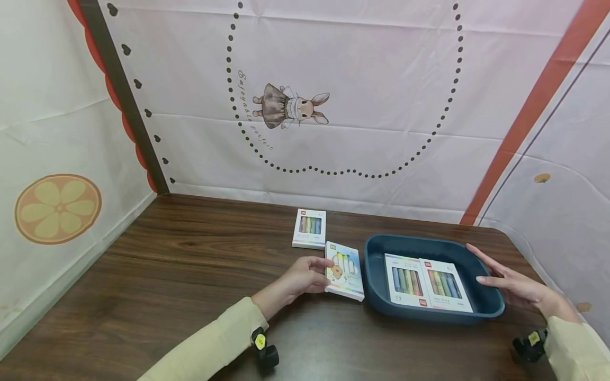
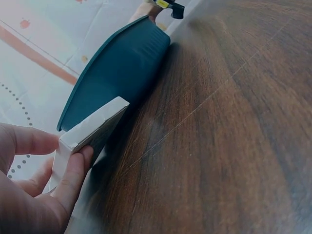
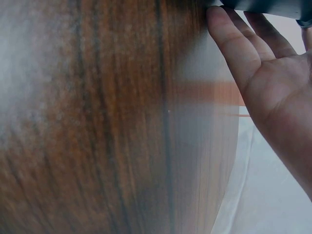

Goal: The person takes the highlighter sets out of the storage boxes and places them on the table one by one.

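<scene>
My left hand pinches a light-blue crayon box by its left edge, thumb on one face and fingers on the other. Yellow and white sticks are pictured on its front, beside a brown cartoon animal. In the left wrist view the white crayon box is tilted close over the table, beside the blue bin. My right hand holds the right end of the blue bin, thumb over the rim, other fingers against its outside. Two white crayon boxes lie side by side in the bin.
Another white crayon box lies on the dark wooden table, behind the one in my left hand. A white printed cloth hangs along the table's back edge, with more cloth at both sides.
</scene>
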